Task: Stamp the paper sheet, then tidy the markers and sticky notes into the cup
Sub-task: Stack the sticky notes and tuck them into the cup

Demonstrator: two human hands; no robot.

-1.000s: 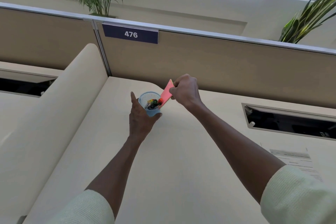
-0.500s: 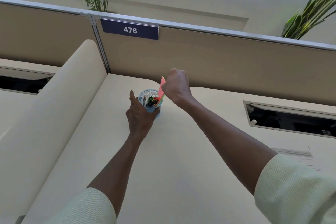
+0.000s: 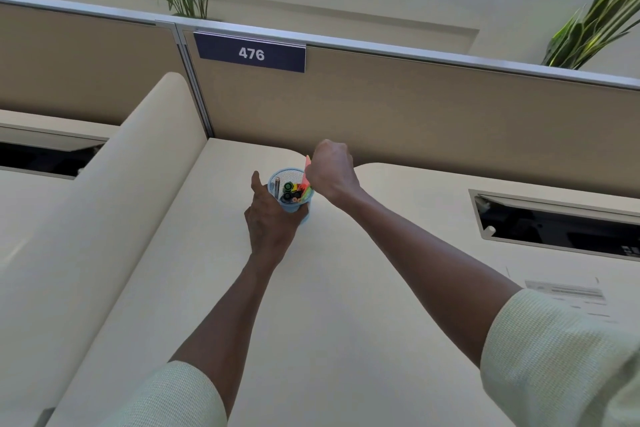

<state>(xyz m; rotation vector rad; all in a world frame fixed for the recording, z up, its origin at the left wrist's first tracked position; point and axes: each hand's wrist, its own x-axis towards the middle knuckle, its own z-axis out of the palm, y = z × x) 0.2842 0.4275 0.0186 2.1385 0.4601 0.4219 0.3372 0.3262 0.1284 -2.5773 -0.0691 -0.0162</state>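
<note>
Mid-frame on the tabletop (image 3: 346, 340), the left hand (image 3: 272, 222) grips the cup (image 3: 292, 189) while the right hand (image 3: 330, 172) pinches pink sticky notes (image 3: 307, 170) half inside it. Crowded markers (image 3: 289, 191) could snag and crumple them, or tip the cup.

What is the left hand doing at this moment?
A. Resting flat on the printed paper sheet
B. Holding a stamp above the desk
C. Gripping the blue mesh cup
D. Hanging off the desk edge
C: the left hand is wrapped around the side of the blue mesh cup on the desk, while the right hand holds the pink sticky notes at its rim.
</note>
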